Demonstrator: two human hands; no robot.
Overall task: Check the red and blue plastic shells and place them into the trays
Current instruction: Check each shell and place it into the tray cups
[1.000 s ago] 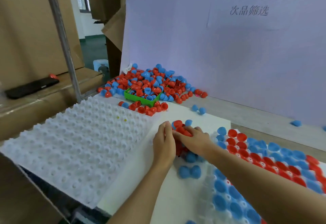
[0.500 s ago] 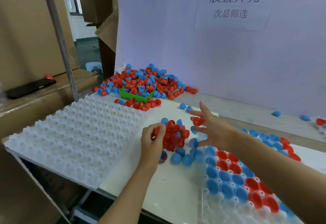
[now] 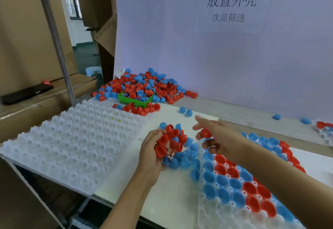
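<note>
Status from my end: roughly mid-job, maybe less.

Done: right tray point(image 3: 212, 216) is partly loaded with red and blue shells seated in its cups, the far rows mostly full. The near rows I can see are bare white cups.

Not done: left tray point(image 3: 72, 149) has no shells in it, only a couple of small yellow specks near its far edge. Big pile point(image 3: 142, 86) of mixed shells sits at the back against the purple backdrop point(image 3: 162, 39), spilling round a green bin point(image 3: 133, 100). Smaller working heap point(image 3: 182, 154) lies on the white surface point(image 3: 162, 201) between the two trays. A few strays are on the bench to the right.

Grips:
- Left hand point(image 3: 151, 154): fingers curled round a handful of red shells point(image 3: 162, 147), cupped just above the working heap.
- Right hand point(image 3: 219, 138): one red shell point(image 3: 206, 132) pinched between thumb and a finger, other fingers spread, index pointing out. It hangs over the far-left corner of the right tray.

My read: the right hand is about to seat that shell in the right tray, with the left hand acting as feeder stock. Can't judge shell defects at this resolution. Remaining: finish the right tray, fill the whole left tray, work down the back pile.
</note>
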